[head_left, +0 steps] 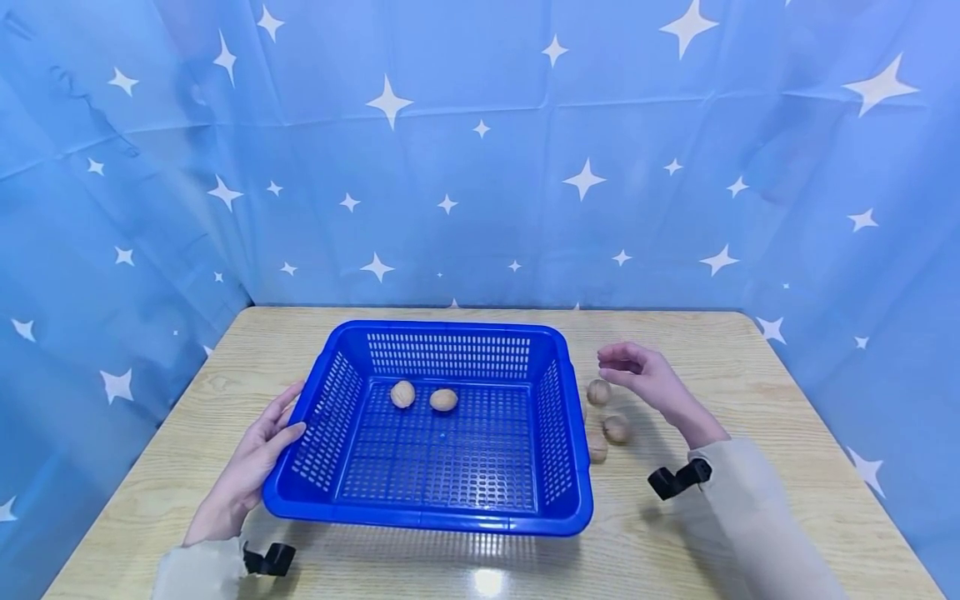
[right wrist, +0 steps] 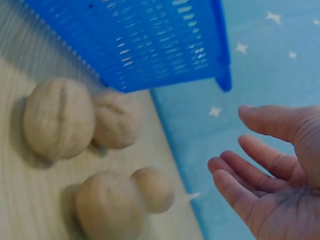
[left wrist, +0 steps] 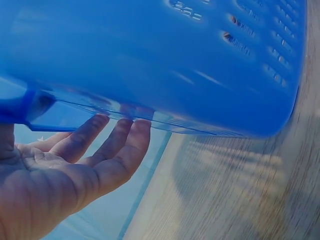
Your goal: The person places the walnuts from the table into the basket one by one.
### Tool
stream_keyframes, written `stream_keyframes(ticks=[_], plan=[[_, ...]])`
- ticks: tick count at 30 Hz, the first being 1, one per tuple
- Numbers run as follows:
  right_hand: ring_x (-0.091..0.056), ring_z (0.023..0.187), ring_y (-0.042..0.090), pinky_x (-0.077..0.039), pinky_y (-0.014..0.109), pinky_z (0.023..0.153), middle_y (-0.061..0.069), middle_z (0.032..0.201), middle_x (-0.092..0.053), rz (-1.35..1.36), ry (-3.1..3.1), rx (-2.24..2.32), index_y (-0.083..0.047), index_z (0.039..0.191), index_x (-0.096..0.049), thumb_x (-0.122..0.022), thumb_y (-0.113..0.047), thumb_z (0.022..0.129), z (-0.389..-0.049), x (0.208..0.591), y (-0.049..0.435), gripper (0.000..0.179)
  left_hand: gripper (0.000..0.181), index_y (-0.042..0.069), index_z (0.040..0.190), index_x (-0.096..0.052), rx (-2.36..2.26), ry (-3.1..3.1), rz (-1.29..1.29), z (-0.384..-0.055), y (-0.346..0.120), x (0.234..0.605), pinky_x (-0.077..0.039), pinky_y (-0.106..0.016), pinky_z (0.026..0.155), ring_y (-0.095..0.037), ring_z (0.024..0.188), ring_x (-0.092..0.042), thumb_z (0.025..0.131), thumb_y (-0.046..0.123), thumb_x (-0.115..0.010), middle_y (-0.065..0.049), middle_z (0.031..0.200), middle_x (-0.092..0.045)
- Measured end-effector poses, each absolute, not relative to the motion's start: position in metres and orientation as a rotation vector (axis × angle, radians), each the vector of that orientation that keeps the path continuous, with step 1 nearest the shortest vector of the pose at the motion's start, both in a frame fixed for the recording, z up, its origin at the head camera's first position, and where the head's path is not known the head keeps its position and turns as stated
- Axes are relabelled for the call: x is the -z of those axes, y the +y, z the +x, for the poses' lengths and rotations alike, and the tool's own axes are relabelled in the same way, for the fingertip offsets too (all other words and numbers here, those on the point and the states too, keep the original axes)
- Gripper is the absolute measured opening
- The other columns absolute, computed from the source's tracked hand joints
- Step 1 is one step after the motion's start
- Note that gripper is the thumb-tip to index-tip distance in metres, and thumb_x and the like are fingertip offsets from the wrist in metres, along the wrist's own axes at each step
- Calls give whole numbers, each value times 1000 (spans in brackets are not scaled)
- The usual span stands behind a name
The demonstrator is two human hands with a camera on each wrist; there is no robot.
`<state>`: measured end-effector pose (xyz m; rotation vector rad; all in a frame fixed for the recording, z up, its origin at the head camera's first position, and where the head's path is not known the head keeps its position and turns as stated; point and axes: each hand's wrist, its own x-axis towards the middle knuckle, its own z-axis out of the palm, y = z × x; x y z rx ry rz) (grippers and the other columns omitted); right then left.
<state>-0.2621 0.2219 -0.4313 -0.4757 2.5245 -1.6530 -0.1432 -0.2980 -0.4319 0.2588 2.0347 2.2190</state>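
Note:
A blue plastic basket (head_left: 442, 518) with slotted walls sits in the middle of the table. Two walnuts, one on the left (head_left: 402, 394) and one on the right (head_left: 443, 400), lie on its floor toward the back. My left hand (head_left: 258, 450) grips the basket's left rim, thumb on top; in the left wrist view its fingers (left wrist: 135, 142) press against the outer wall. Several walnuts (right wrist: 60, 119) lie on the table beside the basket's right wall, partly hidden by it in the head view. Over them hovers my right hand (head_left: 643, 379), fingers loosely bent, holding nothing.
The light wooden table (head_left: 750, 392) ends at a blue curtain (head_left: 480, 150) with white stars, which hangs behind it and along both sides. Each wrist carries a small black camera mount, such as the right one (head_left: 678, 477).

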Motion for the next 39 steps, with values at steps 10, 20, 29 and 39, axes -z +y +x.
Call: stream_keyframes(ticks=[10, 20, 29, 39], plan=[[-57, 88, 2, -46, 16, 77, 33, 114, -54, -404, 2512, 1707, 15, 117, -51, -66, -7, 87, -269, 461, 229, 41, 61, 5, 150, -4, -2213, 2040, 249, -143, -298, 432, -52, -31, 79, -10, 104, -60, 100, 8, -39, 17, 125, -54], [-56, 89, 3, -45, 15, 77, 33, 113, -56, -387, 2519, 1681, 16, 117, -51, -65, -4, 86, -276, 480, 231, 40, 61, 7, 150, -4, -2213, 2029, 248, -143, -298, 432, -52, -32, 79, -11, 104, -60, 101, 8, -39, 16, 125, -53], [-57, 99, 27, -46, 18, 77, 28, 114, -57, -389, 2556, 1572, 13, 119, -52, -66, -7, 87, -277, 484, 231, 40, 61, 7, 150, -4, -2210, 2035, 239, -143, -298, 432, -52, -32, 79, -11, 104, -60, 100, 8, -39, 16, 125, -53], [-56, 101, 33, -46, 19, 77, 26, 113, -58, -371, 2578, 1536, 11, 117, -55, -67, -7, 86, -277, 484, 228, 38, 61, 7, 150, -4, -2206, 2046, 248, -143, -298, 432, -52, -32, 79, -10, 105, -60, 101, 9, -39, 16, 126, -52]])
